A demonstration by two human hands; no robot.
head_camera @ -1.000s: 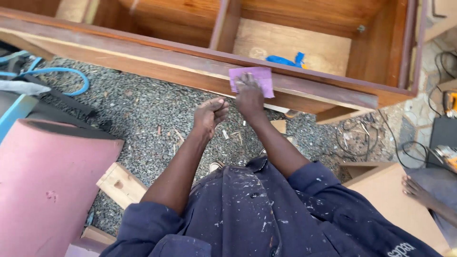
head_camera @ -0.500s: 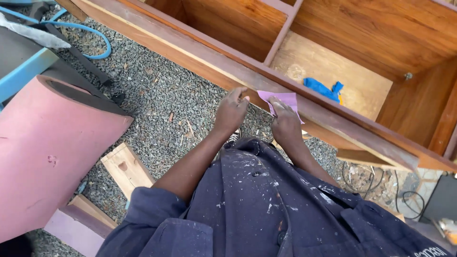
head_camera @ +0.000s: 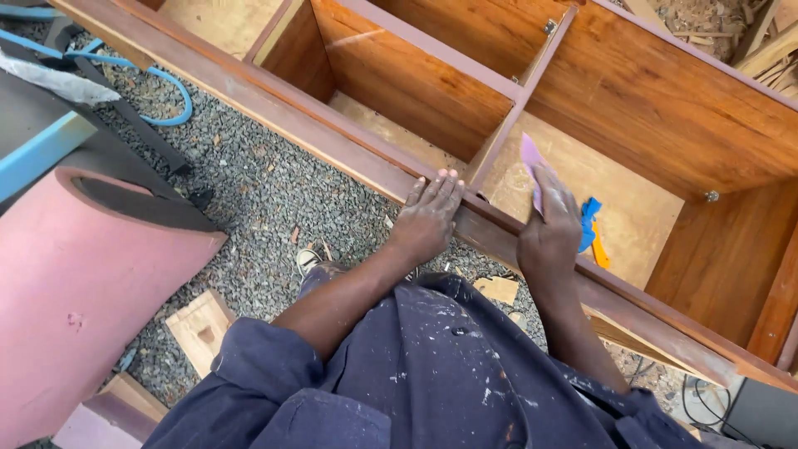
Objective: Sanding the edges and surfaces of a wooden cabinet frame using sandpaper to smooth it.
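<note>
Nearest: dark blue work overalls (head_camera: pixel 432 374), flecked with pale dust and paint spots, sleeves rolled up above the elbows. Both forearms stretch forward over grey gravel (head_camera: pixel 258 208).

Left hand (head_camera: pixel 428 218) lies palm down on the near rail of a brown wooden cabinet frame (head_camera: pixel 274 104). Fingers are straight and close together, loose, gripping nothing; the tips reach the rail's top edge beside the foot of an upright divider (head_camera: pixel 519 108).

Right hand (head_camera: pixel 549 229) is over the same rail, just to the right of the divider. It pinches a small pink sheet of sandpaper (head_camera: pixel 529 158), fingers pressed flat on the sheet, thumb side hidden. The sheet stands against the inner face of the compartment, close to the divider (whether it touches the wood, I cannot tell).

Just beyond the right hand, on the pale back panel inside that compartment, lies a blue and orange tool (head_camera: pixel 592 229), partly hidden by the hand.

On the ground at left: a wooden offcut (head_camera: pixel 199 328) on the gravel, a big pink curved panel (head_camera: pixel 91 291) beside it, and farther off a blue hose (head_camera: pixel 166 91) looping over the stones. Wood scraps (head_camera: pixel 499 288) lie under the rail between the arms.

Farthest: the cabinet's other compartments, stained reddish brown.
</note>
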